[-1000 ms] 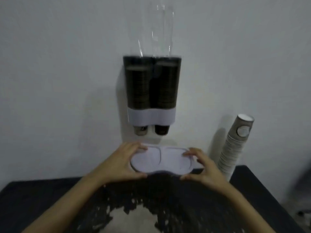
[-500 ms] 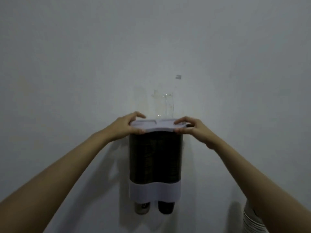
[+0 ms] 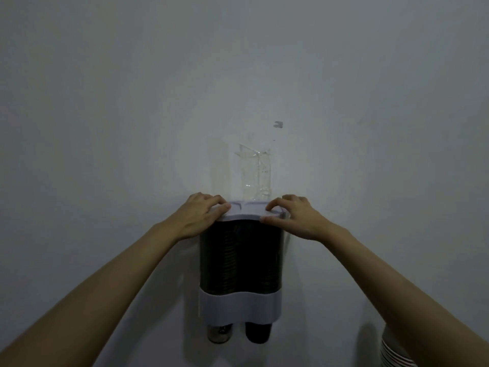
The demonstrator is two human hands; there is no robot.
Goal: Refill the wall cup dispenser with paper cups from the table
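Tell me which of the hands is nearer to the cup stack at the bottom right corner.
The right hand. It grips the lid's right end, above and left of the cup stack. The left hand grips the lid's left end, farther away.

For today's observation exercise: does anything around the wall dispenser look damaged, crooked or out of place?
Yes. Above the dispenser, crumpled clear tape is stuck untidily on the wall, with a small torn scrap higher up. The white lid, held by the left hand and right hand, sits level.
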